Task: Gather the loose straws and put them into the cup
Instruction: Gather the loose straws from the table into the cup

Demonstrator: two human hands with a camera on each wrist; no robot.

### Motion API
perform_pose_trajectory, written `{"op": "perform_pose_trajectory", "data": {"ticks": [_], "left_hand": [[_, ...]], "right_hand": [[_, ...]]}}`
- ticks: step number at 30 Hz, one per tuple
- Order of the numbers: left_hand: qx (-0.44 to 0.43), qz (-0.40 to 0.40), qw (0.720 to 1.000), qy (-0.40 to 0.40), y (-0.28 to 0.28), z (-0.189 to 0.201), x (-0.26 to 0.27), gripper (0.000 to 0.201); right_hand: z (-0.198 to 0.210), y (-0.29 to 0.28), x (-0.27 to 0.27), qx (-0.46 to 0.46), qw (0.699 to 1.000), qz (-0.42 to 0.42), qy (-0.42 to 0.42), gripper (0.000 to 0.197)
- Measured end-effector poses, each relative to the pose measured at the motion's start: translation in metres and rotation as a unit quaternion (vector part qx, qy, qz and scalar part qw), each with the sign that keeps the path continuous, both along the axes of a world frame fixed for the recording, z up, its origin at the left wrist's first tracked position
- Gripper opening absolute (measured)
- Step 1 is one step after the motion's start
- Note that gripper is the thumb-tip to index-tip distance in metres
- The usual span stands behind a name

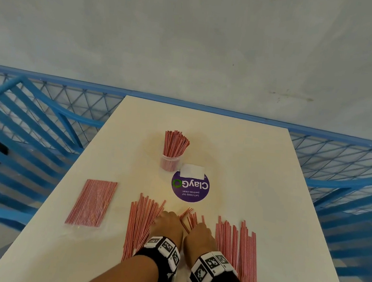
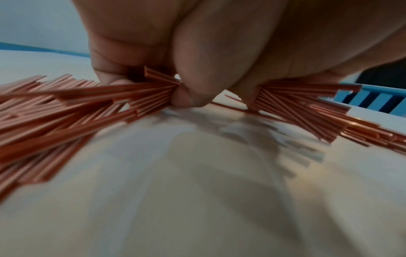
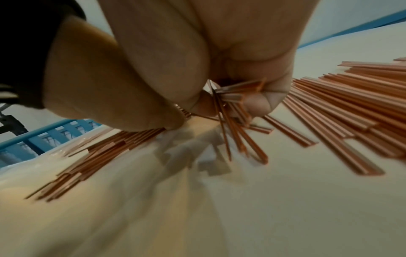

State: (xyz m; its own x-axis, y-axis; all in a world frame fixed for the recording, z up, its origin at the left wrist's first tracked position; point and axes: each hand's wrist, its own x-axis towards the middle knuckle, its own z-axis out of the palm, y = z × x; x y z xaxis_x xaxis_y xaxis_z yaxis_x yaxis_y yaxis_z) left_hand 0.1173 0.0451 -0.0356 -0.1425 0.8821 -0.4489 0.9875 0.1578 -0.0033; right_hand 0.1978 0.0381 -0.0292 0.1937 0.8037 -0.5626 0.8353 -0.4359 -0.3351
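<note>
A clear plastic cup (image 1: 171, 162) stands mid-table with a bundle of red-and-white straws (image 1: 175, 143) upright in it. Loose straws lie at the near edge in a left pile (image 1: 141, 222), a right pile (image 1: 236, 247) and a small crossed bunch (image 1: 189, 216) between them. My left hand (image 1: 167, 219) is down on the inner edge of the left pile, its curled fingers and thumb pinching several straws (image 2: 151, 87). Beside it my right hand (image 1: 199, 229) pinches a few straws (image 3: 237, 97) from the middle bunch, just above the table.
A sealed flat packet of straws (image 1: 91, 202) lies at the left of the white table (image 1: 256, 168). A purple round sticker (image 1: 190, 188) with a white slip sits near the cup. Blue railings (image 1: 37, 118) surround the table on both sides.
</note>
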Motion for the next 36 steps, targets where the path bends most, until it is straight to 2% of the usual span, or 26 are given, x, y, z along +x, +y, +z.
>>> {"op": "perform_pose_trajectory", "data": {"ticks": [7,9,12,17,20,23,25,28,32,36], "left_hand": [[0.012,-0.025,1.0,-0.014,-0.002,-0.003,-0.007,0.033],[0.021,-0.014,0.999,-0.045,0.0,0.002,-0.012,0.033],[0.032,0.046,0.99,-0.131,0.007,0.011,-0.019,0.039],[0.04,0.142,0.959,-0.241,0.013,0.024,-0.031,0.024],[0.049,0.146,0.949,-0.274,0.009,0.029,-0.04,0.019],[0.053,0.099,0.962,-0.248,0.003,0.034,-0.047,0.011],[0.044,0.071,0.974,-0.21,-0.001,0.034,-0.05,0.014],[0.02,0.075,0.975,-0.208,-0.005,0.024,-0.05,0.025],[-0.004,0.06,0.984,-0.17,-0.011,0.009,-0.045,0.02],[-0.031,0.046,0.988,-0.141,-0.01,0.006,-0.038,0.03]], "right_hand": [[0.011,0.0,0.015,0.022,0.999,0.005,0.039,0.023],[0.015,-0.001,0.021,0.036,0.996,-0.006,0.076,0.02],[0.022,-0.004,0.025,0.057,0.992,-0.017,0.112,0.013],[0.016,-0.006,0.015,0.054,0.996,0.038,0.053,0.02],[0.008,-0.006,0.01,0.03,0.997,0.07,0.01,0.022],[0.004,-0.005,0.005,0.019,0.996,0.087,-0.011,0.022],[0.006,-0.003,0.003,0.006,0.996,0.086,-0.019,0.024],[0.007,0.0,0.002,-0.02,0.997,0.076,-0.017,0.024],[0.007,0.001,0.004,-0.044,0.996,0.075,-0.003,0.024],[0.01,-0.006,0.012,-0.016,0.997,0.074,0.022,0.023]]}}
